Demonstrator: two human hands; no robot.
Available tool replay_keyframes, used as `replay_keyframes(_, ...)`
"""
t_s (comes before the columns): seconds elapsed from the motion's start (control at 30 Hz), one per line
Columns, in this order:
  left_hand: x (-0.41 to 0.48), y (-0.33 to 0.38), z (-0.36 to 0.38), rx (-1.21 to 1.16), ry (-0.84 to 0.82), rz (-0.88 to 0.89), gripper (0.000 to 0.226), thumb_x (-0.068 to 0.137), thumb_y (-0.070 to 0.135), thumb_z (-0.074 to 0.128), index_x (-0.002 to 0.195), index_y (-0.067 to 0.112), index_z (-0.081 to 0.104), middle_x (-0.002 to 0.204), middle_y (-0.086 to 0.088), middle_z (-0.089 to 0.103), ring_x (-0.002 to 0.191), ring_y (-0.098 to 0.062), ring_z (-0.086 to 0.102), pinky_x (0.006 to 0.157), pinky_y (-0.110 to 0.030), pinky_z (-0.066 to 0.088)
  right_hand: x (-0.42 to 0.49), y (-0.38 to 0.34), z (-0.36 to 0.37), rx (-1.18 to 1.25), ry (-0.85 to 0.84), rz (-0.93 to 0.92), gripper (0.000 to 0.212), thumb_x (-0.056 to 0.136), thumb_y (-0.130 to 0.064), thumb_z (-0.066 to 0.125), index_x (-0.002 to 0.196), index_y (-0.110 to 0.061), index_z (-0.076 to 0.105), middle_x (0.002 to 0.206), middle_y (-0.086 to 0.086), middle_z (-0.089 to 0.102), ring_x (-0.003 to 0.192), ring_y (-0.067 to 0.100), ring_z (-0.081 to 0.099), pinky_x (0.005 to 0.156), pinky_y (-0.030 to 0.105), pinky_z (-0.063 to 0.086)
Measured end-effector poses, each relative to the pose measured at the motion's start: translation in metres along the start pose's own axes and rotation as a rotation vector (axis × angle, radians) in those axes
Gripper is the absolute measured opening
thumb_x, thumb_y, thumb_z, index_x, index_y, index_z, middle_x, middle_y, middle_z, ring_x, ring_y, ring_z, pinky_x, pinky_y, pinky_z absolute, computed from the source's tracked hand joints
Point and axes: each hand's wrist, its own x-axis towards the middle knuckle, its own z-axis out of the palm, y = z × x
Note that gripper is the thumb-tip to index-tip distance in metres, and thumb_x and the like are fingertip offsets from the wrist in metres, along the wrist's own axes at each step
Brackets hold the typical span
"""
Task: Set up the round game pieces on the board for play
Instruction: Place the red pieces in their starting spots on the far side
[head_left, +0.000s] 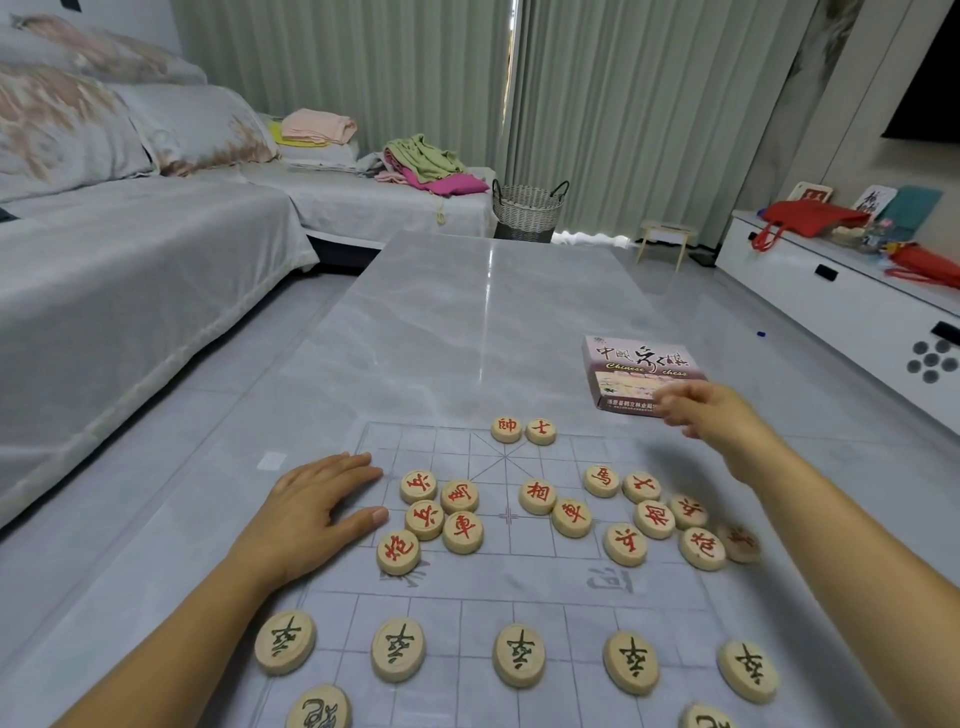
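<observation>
Head view: the red side is judged to be the step in hand, since the black pieces are spaced along the near grid lines of the board on the desk, while only two red pieces are set, touching, at the far edge. Sixteen red pieces are counted: that pair, five bunched by the left hand, two near the middle, and seven at the right, one of them blurred. Seven black pieces are seen, five in a row and two cut off at the bottom. The left hand is laid flat, fingers straight, on the board's left edge. The right hand is held in the air near the box, fingers curled and blurred; whether anything is pinched cannot be told. Next, a loose red piece is to be picked up and set on the far row beside the pair.
</observation>
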Motion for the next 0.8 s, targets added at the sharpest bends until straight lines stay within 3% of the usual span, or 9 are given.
replay_keyframes(0.07, 0.0, 0.001, 0.0, 0.002, -0.001, -0.005, 0.107, 0.051, 0.096, 0.003, 0.136, 0.04, 0.038, 0.15, 0.017, 0.031, 0.14, -0.005, 0.023, 0.114, -0.033, 0.018, -0.005, 0.008, -0.007, -0.158, -0.109, 0.048, 0.004, 0.088, -0.016, 0.059, 0.086, -0.014, 0.061, 0.086, 0.003, 0.061, 0.078, 0.017, 0.053, 0.063, 0.023, 0.039)
replay_keyframes(0.17, -0.001, 0.003, -0.001, -0.004, -0.006, -0.012, 0.107, 0.051, 0.096, 0.003, 0.136, 0.041, 0.037, 0.15, 0.017, 0.03, 0.14, -0.005, 0.023, 0.114, -0.033, 0.017, -0.015, 0.017, 0.002, -0.444, -0.279, 0.1, 0.024, 0.081, -0.034, 0.067, 0.092, -0.015, 0.06, 0.089, 0.001, 0.063, 0.078, 0.013, 0.056, 0.064, 0.025, 0.042)
replay_keyframes(0.23, -0.001, 0.003, -0.001, -0.013, -0.003, -0.007, 0.106, 0.052, 0.096, 0.004, 0.136, 0.04, 0.038, 0.15, 0.017, 0.031, 0.14, -0.005, 0.023, 0.114, -0.033, 0.017, -0.018, 0.019, 0.015, -0.629, -0.308, 0.103, 0.034, 0.075, -0.041, 0.071, 0.094, -0.016, 0.057, 0.091, 0.0, 0.062, 0.078, 0.014, 0.055, 0.065, 0.027, 0.042)
replay_keyframes(0.33, -0.002, 0.003, -0.001, -0.011, -0.008, -0.008, 0.105, 0.053, 0.096, 0.004, 0.136, 0.041, 0.037, 0.15, 0.018, 0.03, 0.14, -0.005, 0.022, 0.114, -0.032, 0.016, -0.017, 0.016, 0.024, -0.803, -0.255, 0.091, 0.031, 0.072, -0.038, 0.072, 0.089, -0.018, 0.055, 0.091, 0.001, 0.062, 0.081, 0.017, 0.056, 0.066, 0.03, 0.043)
replay_keyframes(0.43, -0.002, 0.004, -0.001, 0.001, -0.014, -0.008, 0.107, 0.052, 0.096, 0.002, 0.137, 0.041, 0.036, 0.15, 0.019, 0.028, 0.14, -0.004, 0.021, 0.114, -0.031, 0.016, -0.01, 0.003, 0.027, -0.747, -0.173, 0.015, 0.021, 0.074, -0.031, 0.068, 0.086, -0.017, 0.059, 0.09, 0.002, 0.065, 0.084, 0.019, 0.059, 0.073, 0.034, 0.048)
replay_keyframes(0.53, -0.002, 0.005, -0.002, 0.009, -0.014, -0.007, 0.109, 0.05, 0.096, 0.0, 0.137, 0.041, 0.036, 0.15, 0.019, 0.028, 0.14, -0.003, 0.02, 0.114, -0.031, 0.015, 0.001, -0.02, 0.054, -0.607, -0.116, -0.235, 0.024, 0.077, -0.024, 0.068, 0.097, -0.012, 0.062, 0.099, 0.004, 0.064, 0.091, 0.022, 0.059, 0.079, 0.034, 0.046)
replay_keyframes(0.67, -0.002, 0.005, -0.001, -0.001, -0.009, -0.003, 0.107, 0.052, 0.095, 0.001, 0.137, 0.041, 0.037, 0.15, 0.019, 0.028, 0.14, -0.003, 0.02, 0.114, -0.03, 0.015, 0.011, -0.044, 0.121, -0.581, -0.229, -0.476, 0.038, 0.081, -0.021, 0.064, 0.117, -0.012, 0.056, 0.115, 0.007, 0.056, 0.102, 0.022, 0.057, 0.09, 0.031, 0.043)
replay_keyframes(0.8, -0.002, 0.004, -0.002, -0.015, -0.007, -0.007, 0.107, 0.051, 0.096, 0.0, 0.136, 0.042, 0.036, 0.15, 0.02, 0.028, 0.14, -0.001, 0.02, 0.114, -0.029, 0.014, 0.021, -0.051, 0.165, -0.666, -0.299, -0.529, 0.039, 0.084, -0.024, 0.06, 0.121, -0.013, 0.053, 0.122, 0.006, 0.055, 0.108, 0.024, 0.053, 0.098, 0.034, 0.039)
